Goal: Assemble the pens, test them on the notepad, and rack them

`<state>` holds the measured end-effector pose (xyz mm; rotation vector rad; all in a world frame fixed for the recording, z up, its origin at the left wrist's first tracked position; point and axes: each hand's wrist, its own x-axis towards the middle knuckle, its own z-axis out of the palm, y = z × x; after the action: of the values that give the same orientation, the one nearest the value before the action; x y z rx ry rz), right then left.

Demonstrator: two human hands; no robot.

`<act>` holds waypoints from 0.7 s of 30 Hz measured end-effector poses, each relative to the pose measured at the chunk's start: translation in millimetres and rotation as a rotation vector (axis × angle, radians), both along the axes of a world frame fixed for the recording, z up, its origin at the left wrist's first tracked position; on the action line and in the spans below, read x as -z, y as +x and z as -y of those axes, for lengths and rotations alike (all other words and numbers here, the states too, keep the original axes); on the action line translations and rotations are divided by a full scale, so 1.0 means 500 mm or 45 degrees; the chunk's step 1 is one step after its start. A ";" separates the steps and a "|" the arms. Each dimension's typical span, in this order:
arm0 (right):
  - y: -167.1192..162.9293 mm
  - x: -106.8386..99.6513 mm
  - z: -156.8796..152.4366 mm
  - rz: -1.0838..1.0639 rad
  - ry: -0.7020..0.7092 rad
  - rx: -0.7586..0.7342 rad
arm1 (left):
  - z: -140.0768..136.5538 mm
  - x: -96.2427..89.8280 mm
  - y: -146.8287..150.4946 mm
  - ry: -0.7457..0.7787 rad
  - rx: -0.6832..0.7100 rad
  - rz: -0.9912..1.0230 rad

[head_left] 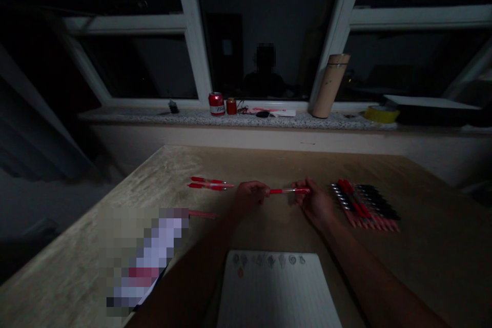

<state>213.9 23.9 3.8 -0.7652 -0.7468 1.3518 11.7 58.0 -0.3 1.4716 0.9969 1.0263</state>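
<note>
A red pen with a clear middle [286, 191] is held level above the table between both hands. My left hand [250, 197] is closed, its fingertips pinching the pen's left end. Around the other end, the fingers of my right hand [315, 202] are closed. Red pens [209, 184] lie just left of my left hand. To the right of my right hand is a row of several black pens with pinkish-red ends [378, 202], with red pens [351, 197] laid across it. Below my hands lies a lined notepad [274, 292] with small drawings along its top and one red mark.
A blurred pale packet [157, 251] lies on the table's left side, beside a reddish stick-like item [203, 214]. Along the windowsill [154, 117] stand a red can [217, 104], a small red jar [231, 106], a tan flask [331, 86] and a yellow tape roll [381, 114].
</note>
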 end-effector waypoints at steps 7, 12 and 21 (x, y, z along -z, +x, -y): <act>0.017 0.003 0.004 1.513 0.530 0.270 | -0.007 -0.003 -0.014 0.043 -0.050 -0.116; 0.006 -0.005 0.010 1.878 0.710 0.222 | -0.004 0.002 -0.010 0.097 -0.017 -0.131; 0.004 0.002 0.010 1.892 0.771 0.254 | -0.010 0.006 -0.009 0.026 -0.025 0.078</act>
<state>215.8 18.8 2.7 -1.2319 -2.0246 0.1025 7.3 63.0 -3.3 1.4410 0.9614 1.0917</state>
